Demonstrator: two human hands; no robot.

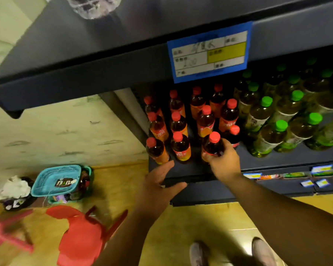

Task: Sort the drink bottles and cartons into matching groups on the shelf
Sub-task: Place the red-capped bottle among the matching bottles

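Mid-placement: right hand (223, 163) clamped round a red-cap bottle (212, 145) at the shelf (190, 169) front, left hand (158, 189) open and empty alongside; next, probably squaring it up with the red bottles (180, 146) just left.

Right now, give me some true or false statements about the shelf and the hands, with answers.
1. The right hand grips a red-capped bottle. True.
2. The left hand holds a green-capped bottle. False: it is open and holds nothing, by the front edge of the shelf.
3. The green-capped bottles stand to the right of the red-capped group. True.
4. The teal basket sits on the shelf. False: it is on the floor, off to the left.
5. A blue tag hangs on the front of the upper shelf. True.
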